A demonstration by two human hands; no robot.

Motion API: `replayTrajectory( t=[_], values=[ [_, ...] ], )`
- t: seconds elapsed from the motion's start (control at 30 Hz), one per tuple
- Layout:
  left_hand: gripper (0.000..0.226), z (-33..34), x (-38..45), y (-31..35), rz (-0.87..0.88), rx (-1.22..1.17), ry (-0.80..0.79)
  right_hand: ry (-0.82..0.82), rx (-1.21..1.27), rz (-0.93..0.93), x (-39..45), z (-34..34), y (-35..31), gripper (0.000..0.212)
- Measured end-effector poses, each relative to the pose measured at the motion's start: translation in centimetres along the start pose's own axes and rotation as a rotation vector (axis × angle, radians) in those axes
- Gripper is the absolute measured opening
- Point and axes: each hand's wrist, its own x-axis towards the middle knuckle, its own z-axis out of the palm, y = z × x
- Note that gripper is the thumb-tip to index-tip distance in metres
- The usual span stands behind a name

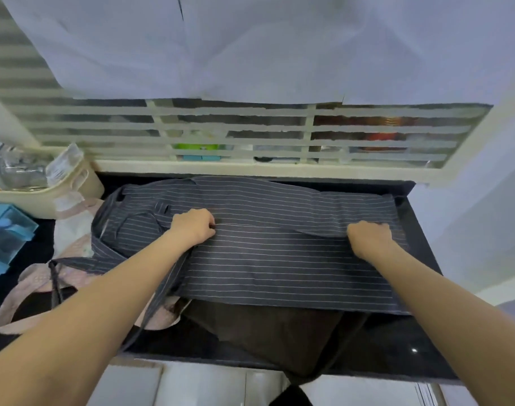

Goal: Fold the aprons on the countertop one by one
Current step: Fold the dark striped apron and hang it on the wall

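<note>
Fingers of left hand (193, 225) and right hand (369, 238) curled, gripping folded edge of striped apron (265, 268) on black desk (396, 358); pink apron (74, 230) alongside.

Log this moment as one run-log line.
stage: folding striped apron | left hand: pinches fabric | right hand: grips folded edge | waiting: pink apron, brown apron
</note>
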Motion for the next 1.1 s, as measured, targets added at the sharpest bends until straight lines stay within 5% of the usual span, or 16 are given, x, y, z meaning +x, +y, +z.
replayTrajectory(
  t=[0.3,0.43,0.57,0.77,0.9,1.0,1.1],
  values=[
    [0.032,3.7,3.8,1.3,-0.022,0.259,-0.059,-0.308,-0.038,-0.093,6.7,3.3,0.3,0.045],
    [0.046,4.3,4.1,4.5,0.27,0.242,0.1,-0.352,0.012,-0.092,8.0,3.3,1.2,0.045],
    [0.051,5.8,4.5,9.4,0.603,0.141,-0.058,-0.393,0.086,-0.052,8.6,3.0,2.9,0.05],
    [0.059,6.5,6.0,13.7,0.621,0.186,-0.2,-0.102,0.059,0.001,7.8,3.4,5.7,0.038],
    [0.058,6.1,6.0,14.5,0.598,0.2,-0.204,0.234,0.128,-0.251,8.8,3.6,2.7,0.039],
    [0.06,6.1,5.7,14.5,0.601,0.219,-0.211,-0.061,0.239,-0.444,9.0,3.7,-1.2,0.03],
    [0.057,5.8,5.1,13.3,0.56,0.16,-0.123,-0.218,0.123,-0.385,9.9,3.5,-2.4,0.04]
  ],
)
